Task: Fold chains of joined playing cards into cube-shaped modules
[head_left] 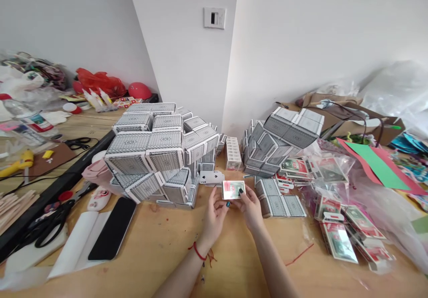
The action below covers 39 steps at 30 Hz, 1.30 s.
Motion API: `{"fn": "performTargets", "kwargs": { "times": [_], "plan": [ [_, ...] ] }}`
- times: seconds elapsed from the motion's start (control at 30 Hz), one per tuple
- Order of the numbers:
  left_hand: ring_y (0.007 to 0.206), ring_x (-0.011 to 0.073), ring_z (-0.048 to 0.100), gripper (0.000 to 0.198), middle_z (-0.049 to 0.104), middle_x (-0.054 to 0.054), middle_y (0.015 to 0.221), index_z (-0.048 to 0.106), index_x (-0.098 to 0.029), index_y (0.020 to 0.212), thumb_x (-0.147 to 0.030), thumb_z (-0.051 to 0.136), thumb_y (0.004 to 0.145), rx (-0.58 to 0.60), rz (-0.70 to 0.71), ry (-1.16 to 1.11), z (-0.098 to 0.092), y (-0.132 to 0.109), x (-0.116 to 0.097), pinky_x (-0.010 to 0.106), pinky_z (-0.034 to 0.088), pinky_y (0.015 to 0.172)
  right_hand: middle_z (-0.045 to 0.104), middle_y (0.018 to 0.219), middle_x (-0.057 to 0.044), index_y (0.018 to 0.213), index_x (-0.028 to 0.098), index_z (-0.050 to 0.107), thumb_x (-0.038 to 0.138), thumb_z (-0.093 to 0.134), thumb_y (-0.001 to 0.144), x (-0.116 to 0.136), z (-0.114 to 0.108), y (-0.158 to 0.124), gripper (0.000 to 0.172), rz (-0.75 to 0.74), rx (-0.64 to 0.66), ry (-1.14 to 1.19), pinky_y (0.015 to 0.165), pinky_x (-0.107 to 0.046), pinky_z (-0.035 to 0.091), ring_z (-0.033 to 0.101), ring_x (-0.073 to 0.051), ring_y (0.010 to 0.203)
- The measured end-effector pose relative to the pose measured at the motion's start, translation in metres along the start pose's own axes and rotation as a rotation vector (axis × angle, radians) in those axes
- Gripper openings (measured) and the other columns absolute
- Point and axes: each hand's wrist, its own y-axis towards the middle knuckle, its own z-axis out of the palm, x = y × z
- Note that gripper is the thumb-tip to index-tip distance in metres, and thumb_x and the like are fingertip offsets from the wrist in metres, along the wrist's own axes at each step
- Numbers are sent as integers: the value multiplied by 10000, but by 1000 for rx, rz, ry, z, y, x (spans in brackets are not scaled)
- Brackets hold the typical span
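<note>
Between my two hands is a boxed deck of playing cards with a red, white and green face and a shiny wrapper. My left hand grips its left end, and my right hand grips its lower right, with a dark-nailed finger on top. Just behind the deck lies a small pile of loose playing cards, a spade card face up. To the left rises a large stack of blocks folded from playing cards. A smaller stack of card blocks stands at the right, with a low row of card blocks in front of it.
Several boxed decks lie at the right among clear plastic. A clear pack of cards stands at the back. On the left are a black phone, scissors and a yellow glue gun.
</note>
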Motion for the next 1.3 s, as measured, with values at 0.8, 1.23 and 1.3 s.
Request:
{"fn": "performTargets", "kwargs": {
  "times": [0.8,1.23,1.3],
  "plan": [
    [1156,237,546,435,575,88,1264,561,-193,1215,-382,546,822,35,-49,7,-20,21,-14,389,426,1004,618,1110,-116,855,209,659,330,689,686,-16,-14,-20,211,-243,141,-254,906,-452,457,578,-259,1061],
    [1279,190,412,452,459,64,1381,474,-187,1297,-197,336,867,128,97,143,-22,20,-5,379,304,1097,567,1270,-99,1163,269,619,367,531,845,-9,-7,-29,345,-352,325,-671,997,-461,389,503,-260,1195],
    [1267,186,423,447,475,64,1367,482,-186,1285,-193,328,865,143,106,146,-20,19,-7,377,295,1100,574,1263,-97,1160,269,622,369,525,848,-13,-8,-28,342,-369,324,-689,992,-465,388,506,-263,1192]
  ]
}}
